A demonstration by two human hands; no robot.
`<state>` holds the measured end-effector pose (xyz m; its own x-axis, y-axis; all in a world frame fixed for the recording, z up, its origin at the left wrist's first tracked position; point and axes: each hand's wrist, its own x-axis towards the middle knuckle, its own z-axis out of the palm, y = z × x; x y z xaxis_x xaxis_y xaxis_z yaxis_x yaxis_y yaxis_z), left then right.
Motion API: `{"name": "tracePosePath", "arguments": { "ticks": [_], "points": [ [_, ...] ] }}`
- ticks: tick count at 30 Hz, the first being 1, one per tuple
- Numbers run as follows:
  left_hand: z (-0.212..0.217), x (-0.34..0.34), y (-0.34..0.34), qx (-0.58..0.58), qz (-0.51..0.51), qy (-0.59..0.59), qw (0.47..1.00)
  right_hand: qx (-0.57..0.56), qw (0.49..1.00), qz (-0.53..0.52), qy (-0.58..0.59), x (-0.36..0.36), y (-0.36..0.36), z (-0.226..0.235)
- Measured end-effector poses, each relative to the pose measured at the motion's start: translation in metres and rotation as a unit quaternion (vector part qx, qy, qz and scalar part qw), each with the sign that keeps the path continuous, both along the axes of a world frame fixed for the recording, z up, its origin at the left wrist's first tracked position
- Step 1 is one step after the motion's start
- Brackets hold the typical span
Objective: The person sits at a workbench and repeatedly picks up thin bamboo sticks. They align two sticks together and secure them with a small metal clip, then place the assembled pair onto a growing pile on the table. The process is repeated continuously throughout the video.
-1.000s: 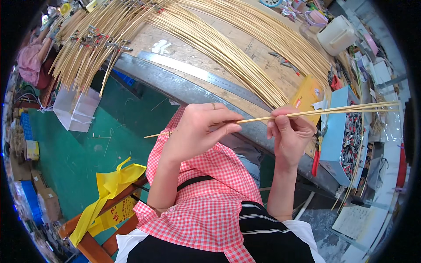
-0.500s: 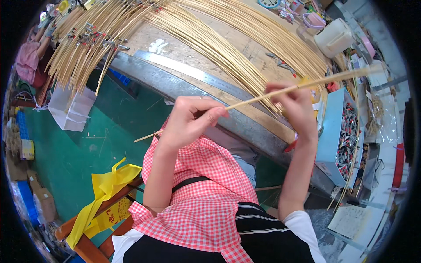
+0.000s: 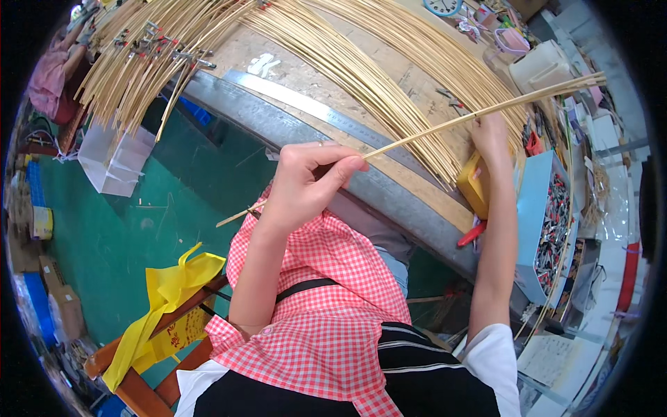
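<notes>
The left hand (image 3: 313, 182) is pinching slender canes (image 3: 431, 131) before the near edge of the tabletop (image 3: 299, 80), their length slanting rightward over it, while the right hand (image 3: 492, 135) is showing just beside them, its grip hidden from here.

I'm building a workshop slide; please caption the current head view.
Left hand pinching slender straw-coloured sticks, right hand outstretched over a brown wooden worktop laid with similar sticks.
</notes>
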<state>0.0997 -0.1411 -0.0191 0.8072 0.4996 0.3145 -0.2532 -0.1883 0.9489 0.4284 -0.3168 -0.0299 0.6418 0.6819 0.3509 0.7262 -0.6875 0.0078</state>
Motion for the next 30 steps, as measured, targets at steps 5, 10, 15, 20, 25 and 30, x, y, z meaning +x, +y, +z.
{"name": "tracePosePath", "arguments": {
  "ticks": [5, 10, 15, 20, 25, 30],
  "points": [
    [-0.007, 0.004, -0.002, 0.045, 0.030, -0.004, 0.999, 0.288, 0.873, 0.055, 0.390, -0.099, 0.007, 0.028],
    [-0.007, 0.006, -0.004, 0.121, 0.049, 0.000, 0.991, 0.406, 0.751, 0.144, 0.501, -0.183, 0.017, 0.016],
    [-0.006, 0.007, -0.007, 0.158, 0.072, 0.009, 0.985, 0.410, 0.732, 0.213, 0.502, -0.213, 0.022, 0.001],
    [-0.010, 0.011, -0.009, 0.168, 0.071, -0.004, 0.983, 0.461, 0.693, 0.183, 0.523, -0.233, 0.024, -0.004],
    [-0.007, 0.011, -0.013, 0.179, 0.067, -0.007, 0.982, 0.430, 0.733, 0.172, 0.498, -0.237, 0.023, 0.002],
    [-0.001, 0.011, -0.018, 0.175, 0.060, -0.006, 0.983, 0.423, 0.753, 0.174, 0.473, -0.238, 0.021, 0.004]
  ]
}}
